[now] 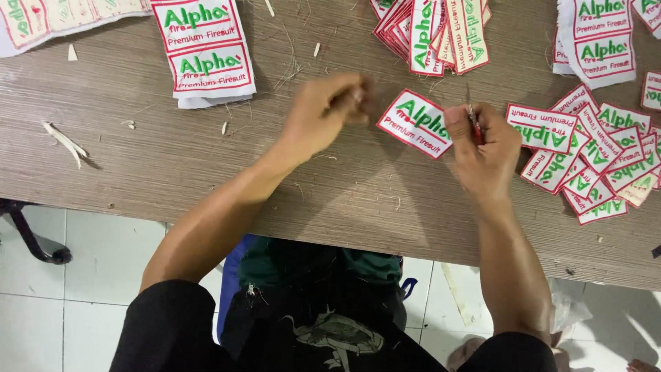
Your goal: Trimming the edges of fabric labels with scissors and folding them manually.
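Your left hand [323, 114] is over the middle of the wooden table [172, 165], fingers curled in and pinched together at the tips. It's motion-blurred, so can't tell if anything is actually between them. Fingertips sit just left of the single embroidered patch [415, 124].

That patch: white, red border, green and red lettering, lying tilted on the table between your two hands. Its right end is under or against your right thumb; exact contact is unclear.

Your right hand [485, 148] is closed around a small red-handled tool [473, 124], metal tip poking up past the fingers toward the far side. Too small to tell what kind of tool.

Around you:
- Right: loose pile of cut patches [592, 165], overlapping, touching the right hand's far side.
- Far centre: fanned stack of patches [441, 31], well apart from both hands.
- Far left of centre: uncut fabric strip [206, 52] with two patches in a column.
- Far right corner: another uncut strip [599, 38]. Far left corner: one more sheet [48, 17], partly cut off by the frame.
- White fabric offcuts [65, 141] and loose threads scattered on the left half of the table.

Near edge: white tiled floor [103, 275] below the table.
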